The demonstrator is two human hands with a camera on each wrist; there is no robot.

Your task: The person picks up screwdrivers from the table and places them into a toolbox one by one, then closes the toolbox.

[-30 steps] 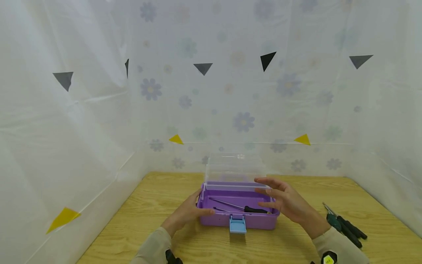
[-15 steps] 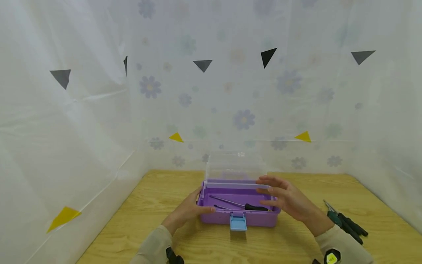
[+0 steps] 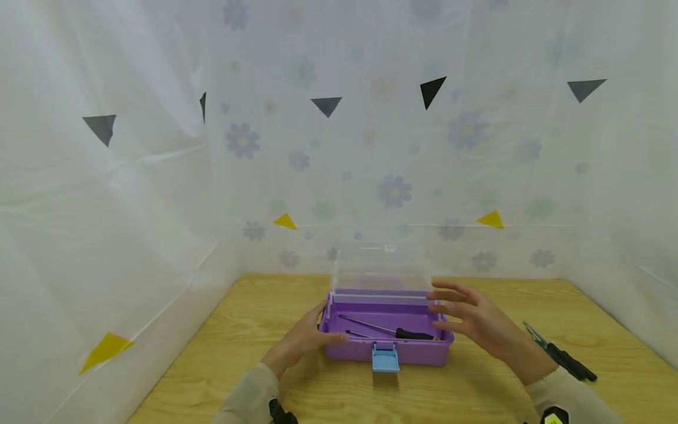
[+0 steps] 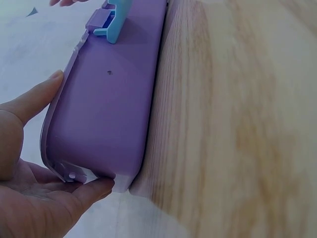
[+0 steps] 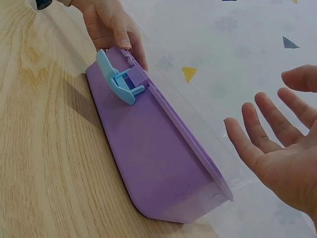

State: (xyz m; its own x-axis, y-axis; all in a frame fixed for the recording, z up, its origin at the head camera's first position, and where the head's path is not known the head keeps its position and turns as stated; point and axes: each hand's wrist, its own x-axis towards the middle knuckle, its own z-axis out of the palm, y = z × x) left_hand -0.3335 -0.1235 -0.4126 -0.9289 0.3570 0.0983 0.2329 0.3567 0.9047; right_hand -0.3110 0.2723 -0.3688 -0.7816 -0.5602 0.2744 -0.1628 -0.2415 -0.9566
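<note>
One purple box, steadied from a single side

Resting on a wood-grain table, the box faces the wearer of the head camera. Its clear lid stands tipped back behind it, which leaves the inside uncovered from above. With the lid raised, the pale blue latch is free of it and juts out from the front wall.

The left hand grips the box's left end: thumb on the front rim, fingers bent around the outside of the end wall. That hold probably keeps the box from sliding.

The right hand has its fingers spread well apart and holds nothing. In the right wrist view it hangs beside the box's right end, clear of the wall, perhaps so as not to disturb it.

Inside, a black-handled screwdriver lies aslant, likely because its length suits a diagonal. Beside it is a thin metal shaft, its remainder hidden by the front wall. Black-handled tools lie on the table to the right, partly behind the right forearm.
</note>
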